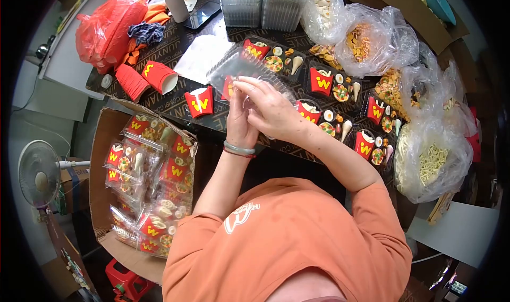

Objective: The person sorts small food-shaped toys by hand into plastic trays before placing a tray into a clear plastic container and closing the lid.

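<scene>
Over the near edge of the dark table [178, 103], both hands meet at a clear plastic case [241, 66]. My left hand [241, 121] has its fingers pressed up against the case, beside a red fry box partly hidden behind it. My right hand [273, 111] lies across the left one, its fingers bent together at the case's lower edge. Just left of them stands a red fry box with a yellow mark [199, 102]. To the right, several clear trays hold red fry boxes [321, 82] with small toy foods, such as a round pizza-like piece [341, 93].
A cardboard box [122, 246] of packed sets sits at the lower left. Plastic bags of small pieces [433, 164] line the right side. Stacked clear cases [241, 7], a bottle [174, 2] and a red bag [109, 31] are at the back.
</scene>
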`<state>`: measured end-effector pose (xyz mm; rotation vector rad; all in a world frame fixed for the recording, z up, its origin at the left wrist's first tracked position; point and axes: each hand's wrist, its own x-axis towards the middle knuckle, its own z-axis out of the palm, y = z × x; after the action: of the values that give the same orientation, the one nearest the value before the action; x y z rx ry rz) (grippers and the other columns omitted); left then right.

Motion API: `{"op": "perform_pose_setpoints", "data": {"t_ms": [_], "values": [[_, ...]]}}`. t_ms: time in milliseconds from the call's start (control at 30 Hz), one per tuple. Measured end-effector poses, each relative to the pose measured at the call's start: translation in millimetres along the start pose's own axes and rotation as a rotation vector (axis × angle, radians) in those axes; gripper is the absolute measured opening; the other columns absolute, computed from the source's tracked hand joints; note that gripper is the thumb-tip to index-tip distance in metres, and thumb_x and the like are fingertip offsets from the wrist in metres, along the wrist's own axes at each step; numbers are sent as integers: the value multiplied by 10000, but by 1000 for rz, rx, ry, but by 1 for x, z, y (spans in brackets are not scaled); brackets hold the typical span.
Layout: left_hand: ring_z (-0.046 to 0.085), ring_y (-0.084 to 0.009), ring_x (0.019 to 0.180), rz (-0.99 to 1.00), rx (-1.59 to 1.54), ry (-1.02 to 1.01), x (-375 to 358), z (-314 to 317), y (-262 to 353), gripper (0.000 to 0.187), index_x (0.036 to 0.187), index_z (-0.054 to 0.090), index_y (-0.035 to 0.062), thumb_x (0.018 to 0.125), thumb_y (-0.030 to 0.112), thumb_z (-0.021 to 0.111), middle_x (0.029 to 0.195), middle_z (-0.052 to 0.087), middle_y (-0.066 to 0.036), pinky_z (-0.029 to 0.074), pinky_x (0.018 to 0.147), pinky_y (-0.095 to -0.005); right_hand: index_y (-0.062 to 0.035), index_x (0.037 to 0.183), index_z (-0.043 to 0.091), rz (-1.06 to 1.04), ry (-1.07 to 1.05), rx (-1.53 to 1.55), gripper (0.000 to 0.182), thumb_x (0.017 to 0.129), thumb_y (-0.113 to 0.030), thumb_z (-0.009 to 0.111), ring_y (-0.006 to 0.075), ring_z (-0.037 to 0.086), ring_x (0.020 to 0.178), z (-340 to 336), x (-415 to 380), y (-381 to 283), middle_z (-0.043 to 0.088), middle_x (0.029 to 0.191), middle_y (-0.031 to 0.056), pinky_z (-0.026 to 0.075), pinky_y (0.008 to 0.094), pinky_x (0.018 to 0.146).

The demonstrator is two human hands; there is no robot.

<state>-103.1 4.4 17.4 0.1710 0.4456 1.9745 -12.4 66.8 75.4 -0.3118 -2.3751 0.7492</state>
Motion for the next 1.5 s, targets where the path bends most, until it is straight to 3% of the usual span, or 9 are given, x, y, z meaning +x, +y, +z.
{"op": "perform_pose_setpoints", "data": {"t_ms": [167,300,533,667,767,867,1000,1233,1500], "values": [[547,-231,1174,30,129,218,4,11,32,450,1379,407,154,1006,399,458,1325,519,-76,489,961,-415,-93,1240,586,14,-142,-58,396,850,-32,559,287,635,927,-36,40,8,598,1077,143,536,365,807],[490,-318,1257,143,69,229,6,-9,66,465,1391,392,171,1002,421,440,1374,485,-107,419,1036,-517,-136,1388,498,235,-311,312,473,928,-157,608,62,548,765,-83,88,100,596,836,-14,501,243,703],[460,-349,1280,111,-83,196,1,-21,81,376,1286,503,174,997,410,452,1364,499,-104,383,1064,-534,-91,1354,538,557,-409,144,544,838,-174,691,93,577,803,-61,90,210,652,933,58,493,254,726],[464,-331,1278,59,-86,185,-1,-15,73,335,1274,517,229,998,406,453,1364,500,-103,385,1064,-530,-92,1221,642,379,-176,-313,444,810,-254,688,298,627,1020,-36,67,225,634,1115,165,490,378,901],[470,-305,1277,-16,-121,138,1,-13,64,333,1292,503,257,1001,410,446,1369,495,-87,409,1044,-515,-41,1212,625,382,-75,-292,425,855,-269,662,310,621,1013,-38,60,195,589,1129,185,495,351,886],[519,-287,1216,-89,-89,62,2,-6,47,376,1317,481,258,989,440,467,1326,513,-99,448,1015,-492,-19,1067,662,221,17,113,242,903,-195,642,154,637,873,-34,58,117,621,987,91,511,283,766],[547,-240,1152,-225,-269,-25,5,0,19,547,1397,379,245,943,514,522,1314,498,-93,494,950,-397,-18,998,576,383,-505,425,275,883,-234,701,59,573,622,-25,35,19,591,665,0,422,211,536],[550,-243,1149,-236,-167,-133,-13,12,1,715,1455,310,269,887,668,480,1350,461,-93,530,836,-380,-16,966,597,729,-509,915,177,899,-167,661,46,586,647,-29,2,38,642,801,9,484,185,568],[540,-262,1177,-291,-429,-95,-15,24,-24,552,1415,408,189,942,411,584,1309,519,-137,455,1010,-427,-20,936,593,576,-277,872,119,924,-137,611,36,542,632,-51,-29,26,594,790,-19,440,180,567]]}}
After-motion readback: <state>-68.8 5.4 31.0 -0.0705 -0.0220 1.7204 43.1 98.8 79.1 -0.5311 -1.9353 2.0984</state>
